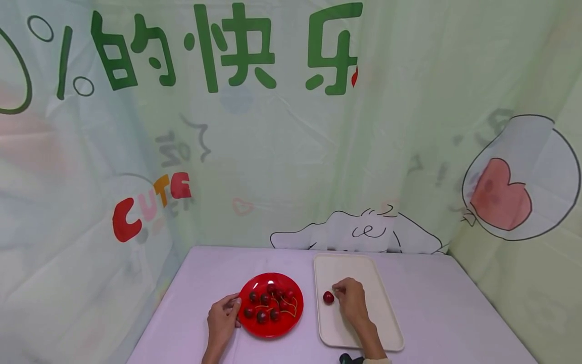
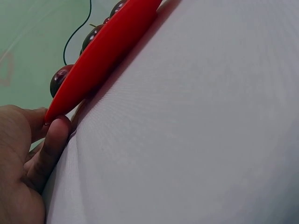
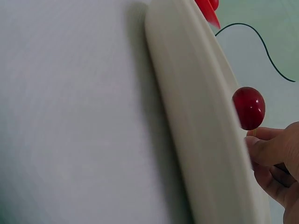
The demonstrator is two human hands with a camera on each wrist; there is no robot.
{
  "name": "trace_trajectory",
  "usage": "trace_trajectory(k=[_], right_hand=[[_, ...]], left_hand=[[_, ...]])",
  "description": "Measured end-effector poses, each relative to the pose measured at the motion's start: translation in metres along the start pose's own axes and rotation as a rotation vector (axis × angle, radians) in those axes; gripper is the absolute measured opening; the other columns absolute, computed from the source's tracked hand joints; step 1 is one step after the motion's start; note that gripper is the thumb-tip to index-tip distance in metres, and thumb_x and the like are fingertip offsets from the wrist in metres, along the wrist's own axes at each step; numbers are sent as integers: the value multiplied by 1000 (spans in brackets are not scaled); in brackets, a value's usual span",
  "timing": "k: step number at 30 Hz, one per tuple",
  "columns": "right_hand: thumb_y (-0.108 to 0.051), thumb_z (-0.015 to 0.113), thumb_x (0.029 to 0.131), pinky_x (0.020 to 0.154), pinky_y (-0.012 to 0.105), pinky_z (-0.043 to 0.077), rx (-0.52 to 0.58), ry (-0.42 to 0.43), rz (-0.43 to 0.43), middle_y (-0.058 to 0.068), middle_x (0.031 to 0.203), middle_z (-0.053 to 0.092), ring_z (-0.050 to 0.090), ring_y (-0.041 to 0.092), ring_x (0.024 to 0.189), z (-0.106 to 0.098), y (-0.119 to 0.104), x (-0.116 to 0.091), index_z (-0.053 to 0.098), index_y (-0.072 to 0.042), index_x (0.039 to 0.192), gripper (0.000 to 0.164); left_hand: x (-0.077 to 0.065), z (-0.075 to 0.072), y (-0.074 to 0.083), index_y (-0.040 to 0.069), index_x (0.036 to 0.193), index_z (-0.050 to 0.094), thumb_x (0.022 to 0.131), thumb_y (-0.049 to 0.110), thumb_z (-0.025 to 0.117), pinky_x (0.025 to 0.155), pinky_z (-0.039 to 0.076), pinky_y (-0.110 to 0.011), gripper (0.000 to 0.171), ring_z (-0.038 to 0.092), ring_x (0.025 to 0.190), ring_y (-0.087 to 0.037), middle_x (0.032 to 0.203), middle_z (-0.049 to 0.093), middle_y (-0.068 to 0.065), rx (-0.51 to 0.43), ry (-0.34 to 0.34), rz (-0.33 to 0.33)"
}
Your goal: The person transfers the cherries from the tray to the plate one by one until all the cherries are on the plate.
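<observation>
My left hand (image 1: 221, 321) pinches the left rim of a round red plate (image 1: 269, 331) between thumb and fingers. In the left wrist view the thumb and a finger lie on either side of the rim. Several dark red cherries (image 1: 261, 317), some with stems, lie on the plate. Over the cream tray (image 1: 382, 328), my right hand (image 1: 354, 303) holds a single cherry (image 3: 249, 108) by its short stem, between thumb and forefinger. Whether that cherry touches the tray, I cannot tell.
Plate and tray stand side by side on a table with a pale lilac cover (image 1: 436, 303). A printed curtain (image 1: 291, 151) hangs behind the table and along both sides. At the front edge, a small dark object (image 1: 347, 359) shows near the right wrist.
</observation>
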State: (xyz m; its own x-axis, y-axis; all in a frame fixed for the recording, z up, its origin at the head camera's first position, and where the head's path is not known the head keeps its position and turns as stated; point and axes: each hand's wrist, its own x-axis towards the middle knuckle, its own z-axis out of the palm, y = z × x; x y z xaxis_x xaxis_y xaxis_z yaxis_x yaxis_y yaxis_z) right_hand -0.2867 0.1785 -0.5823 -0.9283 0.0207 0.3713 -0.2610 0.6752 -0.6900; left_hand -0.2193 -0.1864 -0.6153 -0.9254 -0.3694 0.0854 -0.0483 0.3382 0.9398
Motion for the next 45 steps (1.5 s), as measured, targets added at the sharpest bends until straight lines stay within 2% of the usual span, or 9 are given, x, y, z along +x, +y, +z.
trace_trajectory(k=[9, 15, 23, 31, 45], right_hand=[[15, 79, 85, 71, 28, 57, 14, -22, 34, 14, 90, 80, 74, 22, 84, -4, 1, -2, 84, 2, 89, 15], [11, 83, 85, 70, 27, 56, 14, 0, 58, 12, 89, 81, 75, 23, 84, -3, 4, -4, 85, -1, 89, 13], [10, 81, 89, 68, 23, 52, 48, -15, 104, 15, 93, 82, 72, 18, 83, -6, 1, -8, 85, 0, 94, 12], [12, 81, 87, 65, 21, 52, 72, 0, 95, 14, 90, 82, 69, 13, 78, -7, 0, -11, 85, 0, 93, 14], [16, 79, 87, 65, 19, 54, 93, 24, 121, 16, 90, 83, 74, 18, 78, -13, -4, -12, 86, 1, 93, 18]], left_hand=[[0, 0, -2, -1, 135, 73, 108, 12, 69, 50, 56, -22, 31, 63, 51, -15, 109, 79, -17, -4, -12, 14], [0, 1, -2, -1, 136, 73, 108, 13, 70, 49, 55, -21, 32, 62, 49, -13, 109, 79, -19, 4, -3, 23], [1, 2, -3, 1, 134, 75, 107, 10, 70, 49, 57, -22, 29, 64, 50, -14, 108, 80, -17, 9, -1, 12], [1, 0, -3, 0, 136, 74, 108, 12, 69, 51, 57, -21, 31, 64, 51, -15, 109, 80, -18, 18, -8, 16], [0, 0, -1, 1, 136, 74, 108, 12, 70, 52, 57, -21, 31, 64, 51, -14, 110, 80, -18, 20, -7, 13]])
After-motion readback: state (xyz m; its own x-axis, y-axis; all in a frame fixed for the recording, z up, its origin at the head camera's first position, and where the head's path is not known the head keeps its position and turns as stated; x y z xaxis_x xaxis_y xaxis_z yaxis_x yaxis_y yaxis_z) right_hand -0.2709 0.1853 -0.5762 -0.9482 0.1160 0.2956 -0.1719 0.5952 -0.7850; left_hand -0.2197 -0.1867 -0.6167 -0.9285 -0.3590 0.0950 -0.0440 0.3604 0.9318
